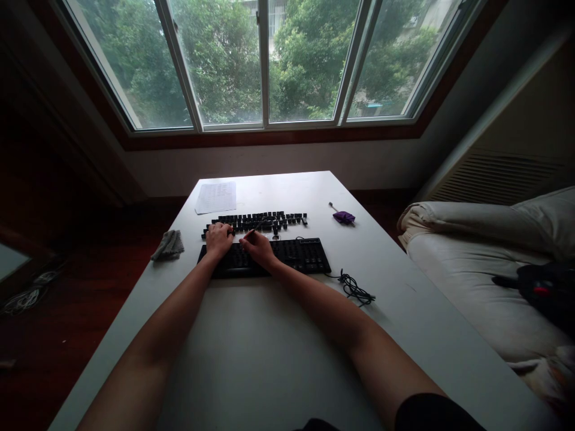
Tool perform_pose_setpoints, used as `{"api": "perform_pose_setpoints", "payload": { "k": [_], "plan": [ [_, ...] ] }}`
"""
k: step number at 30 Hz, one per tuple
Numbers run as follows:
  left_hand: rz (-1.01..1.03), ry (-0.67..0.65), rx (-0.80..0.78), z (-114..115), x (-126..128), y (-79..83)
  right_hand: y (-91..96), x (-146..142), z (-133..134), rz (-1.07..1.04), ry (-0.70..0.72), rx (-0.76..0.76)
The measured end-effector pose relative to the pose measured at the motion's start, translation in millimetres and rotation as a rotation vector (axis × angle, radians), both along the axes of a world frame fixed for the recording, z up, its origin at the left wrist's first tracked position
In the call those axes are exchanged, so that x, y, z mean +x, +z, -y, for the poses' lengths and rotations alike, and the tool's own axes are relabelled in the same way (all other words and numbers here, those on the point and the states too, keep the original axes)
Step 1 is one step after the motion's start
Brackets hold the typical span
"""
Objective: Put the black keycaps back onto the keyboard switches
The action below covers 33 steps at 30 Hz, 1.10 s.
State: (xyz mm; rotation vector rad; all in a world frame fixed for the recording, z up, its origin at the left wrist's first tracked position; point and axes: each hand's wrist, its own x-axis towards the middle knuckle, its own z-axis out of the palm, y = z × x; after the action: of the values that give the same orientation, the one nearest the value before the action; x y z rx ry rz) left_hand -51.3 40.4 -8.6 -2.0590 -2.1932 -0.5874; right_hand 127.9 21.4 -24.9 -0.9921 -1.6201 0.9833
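Observation:
A black keyboard (pixel 309 256) lies on the white table, many of its keycaps off. Behind it, loose black keycaps (pixel 287 216) are laid out in rows. My left hand (pixel 219 239) rests over the keyboard's far left corner, its fingers bent around the back edge. Over the middle-left of the keyboard, my right hand (pixel 259 248) is closed on a thin dark stick-like tool (pixel 259 225), which slants up to the right; its working end is hidden or too small to make out.
The keyboard's cable (pixel 354 288) lies bundled at right. A grey cloth (pixel 169 245) sits by the left edge, a printed paper sheet (pixel 217 196) at the back left. At the back right are a purple pouch-like item (pixel 344 217) and a small stick (pixel 333 207). A sofa (pixel 467 251) stands right.

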Motion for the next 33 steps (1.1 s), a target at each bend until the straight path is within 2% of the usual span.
{"api": "perform_pose_setpoints", "payload": {
  "k": [8,13,18,22,33],
  "plan": [
    [-0.007,-0.066,-0.011,36.1,-12.8,3.2,3.4,1.3,1.1,0.032,-0.013,-0.002],
    [0.010,-0.204,-0.057,59.7,-16.9,4.9,5.9,2.5,0.7,0.040,0.016,0.006],
    [0.031,-0.307,-0.035,70.0,-23.1,2.5,10.5,2.5,1.7,0.052,0.032,0.018],
    [0.069,-0.321,-0.030,73.4,-25.4,3.1,15.7,2.6,5.1,0.102,0.028,0.125],
    [-0.025,-0.274,0.032,86.0,-19.1,10.2,25.1,1.2,13.8,0.140,0.109,0.109]
  ]
}}
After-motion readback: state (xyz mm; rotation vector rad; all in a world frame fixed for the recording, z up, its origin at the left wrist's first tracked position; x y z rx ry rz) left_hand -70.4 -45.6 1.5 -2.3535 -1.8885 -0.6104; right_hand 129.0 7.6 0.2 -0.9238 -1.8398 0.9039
